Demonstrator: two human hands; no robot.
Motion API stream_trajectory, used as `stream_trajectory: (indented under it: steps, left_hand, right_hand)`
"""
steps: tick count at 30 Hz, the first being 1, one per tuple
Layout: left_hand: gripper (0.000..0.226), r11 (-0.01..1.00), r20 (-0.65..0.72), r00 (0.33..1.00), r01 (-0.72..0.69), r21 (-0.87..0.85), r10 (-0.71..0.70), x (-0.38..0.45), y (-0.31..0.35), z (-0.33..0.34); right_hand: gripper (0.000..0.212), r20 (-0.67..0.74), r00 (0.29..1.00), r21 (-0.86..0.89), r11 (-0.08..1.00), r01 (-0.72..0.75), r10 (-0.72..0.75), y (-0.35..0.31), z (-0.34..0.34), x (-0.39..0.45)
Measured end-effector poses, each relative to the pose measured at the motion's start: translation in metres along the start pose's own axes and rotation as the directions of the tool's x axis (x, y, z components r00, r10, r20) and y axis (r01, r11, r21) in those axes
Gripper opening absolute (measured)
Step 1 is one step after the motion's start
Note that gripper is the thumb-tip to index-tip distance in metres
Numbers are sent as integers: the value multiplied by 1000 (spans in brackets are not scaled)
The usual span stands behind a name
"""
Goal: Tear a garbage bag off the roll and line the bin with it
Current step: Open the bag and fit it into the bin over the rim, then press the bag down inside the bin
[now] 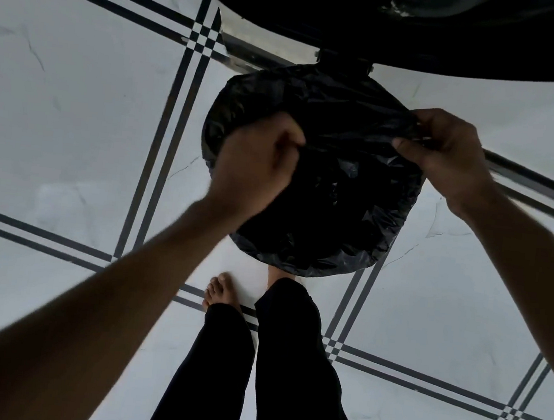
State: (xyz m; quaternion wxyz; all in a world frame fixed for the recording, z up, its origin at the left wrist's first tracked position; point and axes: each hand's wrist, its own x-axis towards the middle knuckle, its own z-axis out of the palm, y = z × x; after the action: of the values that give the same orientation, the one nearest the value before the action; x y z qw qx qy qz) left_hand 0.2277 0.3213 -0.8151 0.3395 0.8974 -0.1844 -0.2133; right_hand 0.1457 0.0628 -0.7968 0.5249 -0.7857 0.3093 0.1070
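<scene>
You stand over the bin, which sits on the floor directly ahead of your feet. The garbage bag is draped over its rim, folded down the outside all round. Your left hand pinches the bag at the rim's left side; your right hand pinches it at the right. The raised lid stands behind the bin, hinged at its far edge.

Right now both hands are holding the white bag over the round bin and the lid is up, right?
Nearly. The bag is black, not white, as the head view shows. Both the left hand and the right hand do grip it over the round bin, with the lid up.
</scene>
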Motion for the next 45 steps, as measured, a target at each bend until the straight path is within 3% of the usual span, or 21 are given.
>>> stream_trajectory:
  steps: [2,3,5,7,12,13,14,15,16,17,19,21,25,29,31,33,34,37,39,42,45]
  left_hand:
    - [26,997,319,947,-39,60,18,-3,24,25]
    - [32,990,512,854,23,140,-92,5,23,41]
    - [49,973,670,725,1,232,-161,35,13,67]
    - [61,954,693,667,99,283,-275,56,11,74]
    - [86,963,706,678,9,268,-203,75,5,87]
    - [90,978,665,717,140,156,-209,71,14,86]
    - [81,961,659,705,251,113,-262,76,25,88]
    - [69,981,724,662,126,146,-193,74,29,88]
    - [61,990,818,565,-4,139,-112,70,31,86]
    - [56,981,837,517,39,187,-181,70,36,81]
    - [49,946,782,564,-2,324,-267,58,29,88]
    - [42,928,744,583,43,370,-324,51,20,92]
    - [36,934,661,704,8,357,-259,46,19,90]
    - [60,935,567,790,25,354,-235,42,2,78]
    - [65,941,464,850,101,323,-251,52,-2,71]
    - [60,941,468,829,189,282,-307,62,1,68]
    - [59,941,529,787,191,281,-317,66,3,69]
    - [60,922,737,580,70,380,-348,61,5,75]
    - [54,917,745,570,36,398,-346,52,4,81]
    - [39,923,609,743,33,383,-279,33,3,75]
    - [32,962,410,910,-55,269,-62,4,5,41]
  right_hand:
    - [31,10,1000,-48,999,22,-21,1,0,4]
    - [31,29,998,-86,995,50,-47,1,0,6]
    - [32,53,995,-111,990,85,-79,2,-2,6]
    - [33,93,992,-81,992,94,-87,3,-5,8]
    - [43,175,979,-15,994,105,-101,4,-13,14]
    - [43,183,978,-13,994,108,-103,5,-13,14]
    - [43,188,977,-14,994,106,-101,5,-13,14]
    - [43,188,977,-11,994,108,-104,4,-13,12]
    - [43,184,977,-6,994,109,-106,4,-13,11]
    - [42,178,978,-4,994,107,-105,3,-13,10]
    - [41,170,981,-6,995,97,-94,1,-12,8]
    - [40,165,983,-5,997,82,-80,0,-12,8]
    - [39,153,988,12,999,33,-34,-6,-11,5]
    - [37,142,990,15,1000,9,-11,-8,-10,4]
    - [38,141,990,23,1000,5,-8,-8,-9,5]
    - [38,147,989,14,1000,5,-7,-7,-9,6]
    - [39,147,989,7,1000,4,-5,-6,-10,6]
    - [38,149,989,-17,1000,4,-2,-5,-11,5]
    - [35,145,989,-15,1000,2,1,-6,-11,2]
    - [34,96,995,-128,991,32,-20,-5,-7,-1]
    - [44,-41,996,-233,970,73,-85,-5,0,-17]
